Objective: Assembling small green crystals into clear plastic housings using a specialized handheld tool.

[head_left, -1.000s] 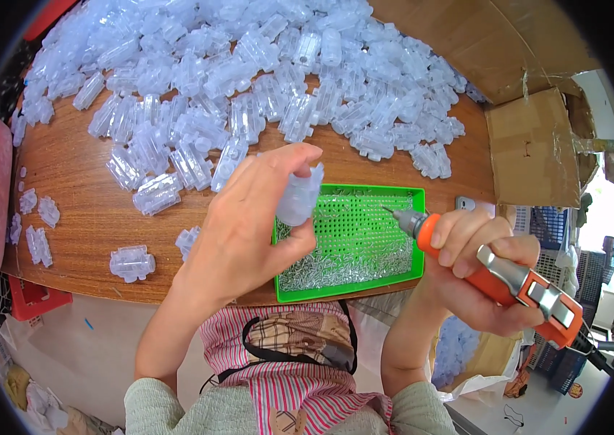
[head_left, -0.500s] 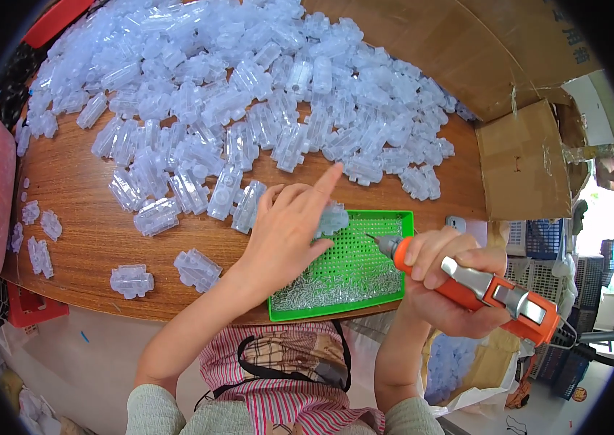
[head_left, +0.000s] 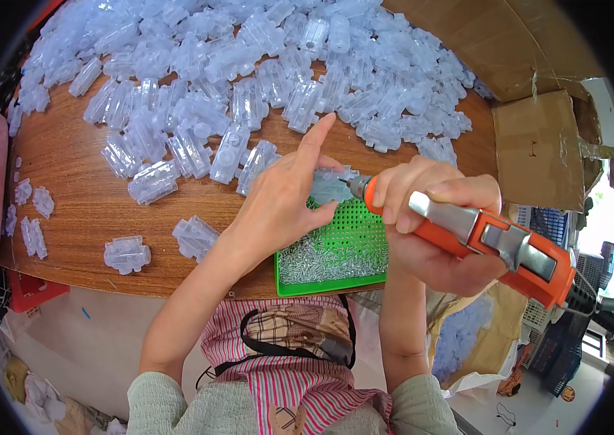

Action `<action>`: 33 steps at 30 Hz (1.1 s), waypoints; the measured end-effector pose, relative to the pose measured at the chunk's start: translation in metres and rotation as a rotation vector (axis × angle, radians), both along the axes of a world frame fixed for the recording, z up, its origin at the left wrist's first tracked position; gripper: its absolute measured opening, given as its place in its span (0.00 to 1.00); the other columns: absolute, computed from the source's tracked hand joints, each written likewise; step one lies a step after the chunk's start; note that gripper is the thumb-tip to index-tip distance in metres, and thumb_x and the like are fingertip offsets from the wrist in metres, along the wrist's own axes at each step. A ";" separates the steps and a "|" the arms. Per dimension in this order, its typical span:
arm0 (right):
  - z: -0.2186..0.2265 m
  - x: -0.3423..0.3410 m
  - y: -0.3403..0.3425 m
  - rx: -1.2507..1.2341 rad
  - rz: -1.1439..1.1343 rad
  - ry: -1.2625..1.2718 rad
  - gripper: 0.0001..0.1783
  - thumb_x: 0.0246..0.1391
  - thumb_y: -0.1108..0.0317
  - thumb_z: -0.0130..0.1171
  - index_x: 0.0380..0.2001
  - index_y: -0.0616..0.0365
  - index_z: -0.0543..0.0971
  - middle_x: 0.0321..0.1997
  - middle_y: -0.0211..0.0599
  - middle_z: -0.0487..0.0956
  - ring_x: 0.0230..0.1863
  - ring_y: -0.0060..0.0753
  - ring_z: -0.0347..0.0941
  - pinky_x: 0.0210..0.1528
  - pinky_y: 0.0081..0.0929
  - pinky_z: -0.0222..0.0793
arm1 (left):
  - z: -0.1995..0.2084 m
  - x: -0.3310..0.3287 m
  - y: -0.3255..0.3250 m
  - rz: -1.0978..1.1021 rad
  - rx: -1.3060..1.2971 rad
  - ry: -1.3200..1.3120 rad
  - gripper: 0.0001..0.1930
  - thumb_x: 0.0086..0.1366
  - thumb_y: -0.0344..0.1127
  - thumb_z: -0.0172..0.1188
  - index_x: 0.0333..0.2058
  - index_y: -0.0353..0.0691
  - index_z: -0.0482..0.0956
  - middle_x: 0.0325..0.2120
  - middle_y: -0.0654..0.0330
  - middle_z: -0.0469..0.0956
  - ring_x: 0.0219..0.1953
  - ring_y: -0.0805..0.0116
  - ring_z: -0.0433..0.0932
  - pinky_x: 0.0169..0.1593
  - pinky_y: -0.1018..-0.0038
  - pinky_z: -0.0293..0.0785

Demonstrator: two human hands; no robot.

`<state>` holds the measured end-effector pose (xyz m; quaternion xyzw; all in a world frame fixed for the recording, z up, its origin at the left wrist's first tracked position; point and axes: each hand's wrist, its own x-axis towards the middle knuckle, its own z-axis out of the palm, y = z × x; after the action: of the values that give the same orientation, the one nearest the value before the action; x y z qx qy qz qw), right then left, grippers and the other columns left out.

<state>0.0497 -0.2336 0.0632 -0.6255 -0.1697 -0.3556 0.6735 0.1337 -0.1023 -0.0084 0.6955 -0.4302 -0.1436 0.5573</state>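
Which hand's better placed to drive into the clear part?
Likely right: the right hand grips the orange driver, aimed at the clear part; the left hand holds that part near the green tray.

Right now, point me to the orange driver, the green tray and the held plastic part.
Orange driver [head_left: 475,238]: head view, on its casing.
Green tray [head_left: 332,286]: head view, on its near wall.
Held plastic part [head_left: 327,191]: head view, on its exposed surface.
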 end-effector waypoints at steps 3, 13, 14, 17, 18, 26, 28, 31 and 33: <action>-0.004 0.007 -0.006 -0.112 0.062 -0.026 0.36 0.59 0.33 0.40 0.41 0.62 0.69 0.23 0.37 0.73 0.23 0.33 0.69 0.26 0.36 0.70 | -0.003 0.000 0.000 0.009 -0.035 -0.003 0.51 0.45 0.25 0.68 0.66 0.39 0.47 0.39 0.54 0.80 0.38 0.52 0.78 0.40 0.64 0.74; 0.004 -0.003 0.022 -0.165 -0.196 0.307 0.36 0.52 0.33 0.55 0.39 0.61 0.68 0.22 0.34 0.71 0.23 0.30 0.69 0.28 0.32 0.69 | -0.005 0.001 0.001 0.009 -0.063 0.014 0.43 0.47 0.30 0.68 0.61 0.41 0.56 0.38 0.50 0.80 0.41 0.48 0.78 0.41 0.62 0.75; 0.006 -0.004 0.021 -0.172 -0.189 0.338 0.37 0.51 0.32 0.55 0.39 0.61 0.68 0.22 0.34 0.71 0.23 0.29 0.69 0.28 0.31 0.68 | -0.004 0.001 0.001 0.000 -0.047 0.017 0.44 0.45 0.30 0.70 0.61 0.42 0.57 0.41 0.50 0.79 0.43 0.49 0.79 0.43 0.62 0.75; 0.006 0.000 0.014 -0.172 -0.140 0.310 0.38 0.52 0.31 0.52 0.40 0.62 0.69 0.21 0.33 0.71 0.22 0.29 0.68 0.27 0.31 0.69 | -0.006 0.002 0.002 -0.010 -0.047 -0.016 0.42 0.45 0.30 0.70 0.59 0.42 0.59 0.41 0.51 0.79 0.43 0.50 0.79 0.44 0.62 0.75; 0.007 0.002 0.010 -0.176 -0.120 0.297 0.39 0.53 0.31 0.50 0.40 0.62 0.69 0.20 0.33 0.71 0.21 0.29 0.68 0.26 0.31 0.69 | -0.006 0.002 0.000 -0.012 -0.066 -0.047 0.38 0.47 0.30 0.67 0.58 0.42 0.60 0.38 0.52 0.80 0.42 0.50 0.78 0.42 0.61 0.75; 0.004 -0.024 -0.022 0.050 -0.233 0.197 0.35 0.57 0.33 0.43 0.36 0.61 0.73 0.15 0.32 0.66 0.17 0.29 0.64 0.20 0.29 0.63 | -0.006 0.001 0.004 -0.004 -0.003 -0.041 0.38 0.48 0.30 0.69 0.58 0.41 0.60 0.41 0.54 0.80 0.43 0.53 0.79 0.45 0.66 0.76; -0.015 -0.030 -0.024 0.042 -0.296 0.263 0.32 0.57 0.37 0.45 0.35 0.61 0.71 0.15 0.33 0.66 0.17 0.30 0.64 0.20 0.29 0.63 | -0.006 0.000 0.003 0.004 0.001 -0.051 0.38 0.48 0.29 0.69 0.58 0.41 0.60 0.41 0.54 0.80 0.42 0.53 0.80 0.45 0.66 0.76; -0.029 -0.033 -0.027 0.061 -0.304 0.273 0.30 0.57 0.39 0.46 0.34 0.61 0.70 0.15 0.33 0.67 0.17 0.30 0.64 0.20 0.29 0.63 | -0.003 0.000 0.002 -0.003 0.021 -0.014 0.38 0.48 0.29 0.69 0.58 0.42 0.60 0.40 0.54 0.80 0.41 0.55 0.80 0.45 0.67 0.76; -0.033 -0.033 -0.028 0.046 -0.326 0.282 0.28 0.57 0.41 0.46 0.33 0.61 0.69 0.16 0.34 0.67 0.17 0.31 0.64 0.21 0.30 0.63 | -0.003 0.001 0.002 0.006 0.015 -0.013 0.38 0.48 0.28 0.69 0.58 0.43 0.61 0.39 0.55 0.81 0.41 0.56 0.80 0.45 0.67 0.75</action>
<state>0.0171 -0.2614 0.0297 -0.6725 0.0377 -0.3727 0.6383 0.1345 -0.1005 -0.0119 0.7019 -0.4308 -0.1408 0.5495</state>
